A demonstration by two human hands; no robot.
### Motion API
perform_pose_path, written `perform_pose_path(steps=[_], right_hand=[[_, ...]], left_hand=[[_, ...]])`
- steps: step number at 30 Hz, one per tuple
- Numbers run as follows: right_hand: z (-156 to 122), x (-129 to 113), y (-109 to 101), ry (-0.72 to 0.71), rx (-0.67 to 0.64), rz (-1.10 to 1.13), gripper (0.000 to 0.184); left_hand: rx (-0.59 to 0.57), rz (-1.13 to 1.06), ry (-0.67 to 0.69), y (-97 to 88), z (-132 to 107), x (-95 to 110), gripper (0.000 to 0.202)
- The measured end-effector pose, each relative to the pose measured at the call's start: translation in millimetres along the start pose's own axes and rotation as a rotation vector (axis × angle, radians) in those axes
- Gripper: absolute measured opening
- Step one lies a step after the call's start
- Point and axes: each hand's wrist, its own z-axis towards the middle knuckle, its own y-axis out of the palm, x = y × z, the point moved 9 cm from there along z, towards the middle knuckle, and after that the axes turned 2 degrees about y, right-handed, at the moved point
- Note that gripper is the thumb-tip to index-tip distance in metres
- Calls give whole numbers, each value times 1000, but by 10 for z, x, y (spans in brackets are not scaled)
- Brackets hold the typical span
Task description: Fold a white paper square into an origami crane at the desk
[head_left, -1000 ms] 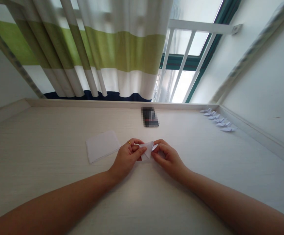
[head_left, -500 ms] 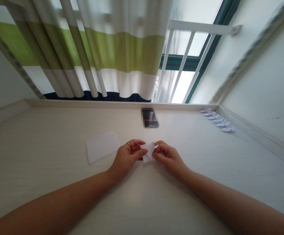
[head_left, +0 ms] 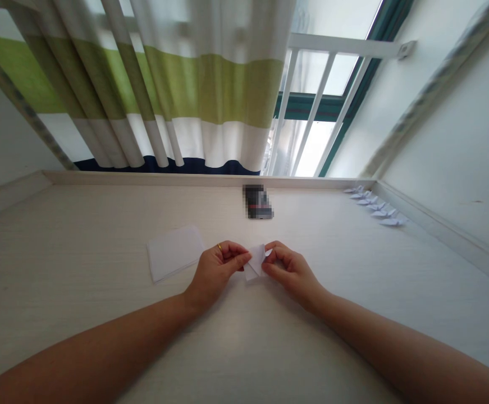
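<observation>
A small piece of folded white paper is held up between my hands, with a diagonal crease or flap edge on its near face. My left hand, a ring on one finger, pinches the paper's left edge between thumb and fingertips. On the other side, my right hand is closed on the right edge, its fingers curled behind and the thumb in front. A flat stack of white paper sheets lies to the left of my left hand, partly behind it.
A dark, pixelated object lies near the table's back edge. Several folded white paper figures stand in a row at the back right corner. Low raised borders edge the pale tabletop; beyond hangs a striped curtain.
My left hand has shifted slightly left, its thumb and fingertips now pinching nearer the paper's left edge, so more of the paper shows. My right hand stays nearly still.
</observation>
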Motion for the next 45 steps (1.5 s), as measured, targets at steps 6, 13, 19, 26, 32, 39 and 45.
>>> perform_pose_path(steps=[6, 13, 19, 26, 32, 39, 45], right_hand=[[-17, -38, 10, -40, 0, -60, 11], [-27, -50, 22, -50, -1, -100, 11], [-15, -59, 3, -66, 17, -120, 12], [-35, -103, 60, -144, -21, -205, 13], [-83, -210, 39, -252, 8, -229, 10], [-159, -368, 10, -388, 68, -297, 24], [-121, -292, 19, -319, 67, -406, 7]], left_hand=[[35, -27, -37, -38, 10, -45, 16], [22, -63, -68, -20, 4, -61, 23], [-66, -74, -42, 63, -16, -12, 32], [-248, 64, -48, 229, -76, -92, 60], [-239, -1, -67, 223, -51, -90, 38], [-87, -79, -70, 91, -12, -30, 34], [-69, 9, -47, 93, -27, -2, 32]])
